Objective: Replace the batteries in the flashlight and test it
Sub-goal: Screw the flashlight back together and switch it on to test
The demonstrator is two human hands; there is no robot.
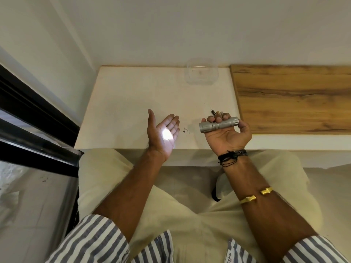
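White bench (133, 95) lies beneath both hands: the right hand (226, 133) grips the metal flashlight (218, 124), judged rigid and fairly light, round its knurled barrel, likely the surest hold, while its beam strikes the spread, empty left hand (163, 131).
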